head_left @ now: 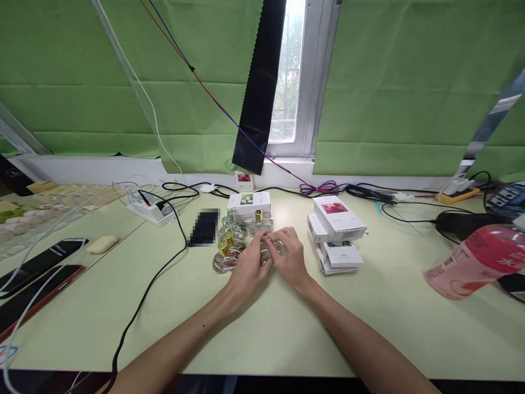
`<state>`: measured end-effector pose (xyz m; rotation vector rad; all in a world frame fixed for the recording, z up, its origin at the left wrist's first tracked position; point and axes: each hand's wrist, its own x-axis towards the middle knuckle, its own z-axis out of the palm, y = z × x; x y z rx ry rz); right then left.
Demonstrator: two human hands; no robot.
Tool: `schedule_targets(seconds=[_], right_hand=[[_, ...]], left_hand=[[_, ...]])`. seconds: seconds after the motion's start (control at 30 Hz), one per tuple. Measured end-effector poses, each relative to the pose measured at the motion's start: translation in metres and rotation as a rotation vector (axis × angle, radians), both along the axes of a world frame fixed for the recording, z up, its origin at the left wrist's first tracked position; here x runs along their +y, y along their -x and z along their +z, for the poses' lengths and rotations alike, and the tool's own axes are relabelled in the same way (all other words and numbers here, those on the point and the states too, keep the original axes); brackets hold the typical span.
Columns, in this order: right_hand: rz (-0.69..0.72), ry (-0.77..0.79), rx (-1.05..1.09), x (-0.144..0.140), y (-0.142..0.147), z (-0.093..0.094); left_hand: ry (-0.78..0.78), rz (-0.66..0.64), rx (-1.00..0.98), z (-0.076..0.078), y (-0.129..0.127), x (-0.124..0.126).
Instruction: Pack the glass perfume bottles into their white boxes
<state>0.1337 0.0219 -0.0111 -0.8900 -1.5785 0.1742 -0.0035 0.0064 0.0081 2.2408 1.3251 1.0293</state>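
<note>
At the middle of the table, my left hand (252,257) and my right hand (290,258) meet, their fingers closed around a clear glass perfume bottle (279,247). The fingers hide its top and most of its body. Just left of my left hand stand several perfume bottles, among them a gold-capped one (225,257) in front and silver-capped ones (232,219) farther back. Another gold-capped bottle (259,223) stands behind my hands. To the right of my right hand is a stack of white cartons (338,241), the top one with a red flower picture.
A white box (249,202) lies behind the bottles, near a dark, blurred-out flat object (205,227). A black cable (158,273) crosses the left side by phones (41,265) and a power strip (150,210). A pink drink bottle (471,268) lies tilted at right.
</note>
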Motion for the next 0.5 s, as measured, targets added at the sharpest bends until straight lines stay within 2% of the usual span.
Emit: schedule_targets(seconds=[0.5], right_hand=[[0.023,-0.031,-0.058,0.0045,-0.001,0.0056]], left_hand=[[0.007,0.004,0.013,0.0001,-0.0007,0.0007]])
